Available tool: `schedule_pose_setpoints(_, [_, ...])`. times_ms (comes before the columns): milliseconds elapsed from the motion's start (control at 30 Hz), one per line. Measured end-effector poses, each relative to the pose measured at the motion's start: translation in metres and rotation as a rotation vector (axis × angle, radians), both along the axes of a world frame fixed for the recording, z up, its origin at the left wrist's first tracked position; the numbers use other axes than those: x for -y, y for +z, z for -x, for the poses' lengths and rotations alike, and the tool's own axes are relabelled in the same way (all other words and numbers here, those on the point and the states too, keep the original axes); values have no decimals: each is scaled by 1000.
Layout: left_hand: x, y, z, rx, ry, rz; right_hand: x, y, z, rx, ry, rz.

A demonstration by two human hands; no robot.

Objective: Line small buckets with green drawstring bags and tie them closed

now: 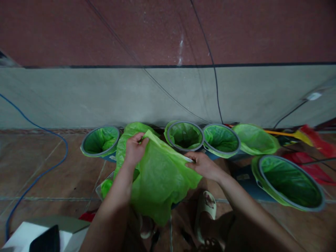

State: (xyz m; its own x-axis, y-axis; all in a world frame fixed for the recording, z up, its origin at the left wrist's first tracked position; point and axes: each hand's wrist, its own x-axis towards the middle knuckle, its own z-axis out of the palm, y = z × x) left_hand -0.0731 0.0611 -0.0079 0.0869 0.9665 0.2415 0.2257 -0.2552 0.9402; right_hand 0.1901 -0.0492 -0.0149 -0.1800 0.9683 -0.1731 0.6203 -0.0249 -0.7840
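A thin green trash bag [162, 171] is stretched between my two hands, its edge pulled into a slanting line. My left hand [135, 148] pinches that edge at the upper left. At the lower right end, my right hand [204, 164] grips the edge, with a whitish strip showing at the fingers. The bag's loose part hangs down toward my feet and hides what is beneath it. Behind my left hand, more green plastic [136, 129] is draped near the wall. A lined trash bin [185, 122] with a grey rim stands just beyond my right hand.
Other lined bins stand at left [100, 126], at right [222, 125] and nearer on the right [291, 161]. A green-lined container [256, 140] stands by a yellow-handled broom [304, 136]. A blue cable [39, 175] crosses the floor. A white box [21, 234] sits at lower left.
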Motion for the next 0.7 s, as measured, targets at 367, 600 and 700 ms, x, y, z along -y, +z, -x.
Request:
schedule_pose_setpoints(367, [2,9,5,233,70,88,-4,-6,3,154,-143,-221])
schedule_pose_setpoints(600, [-4,15,14,513,226,159,-2,-15,-4,230,-46,54])
schedule_pose_setpoints(700, [-5,17,18,533,253,165,-1,-16,-3,305,17,85])
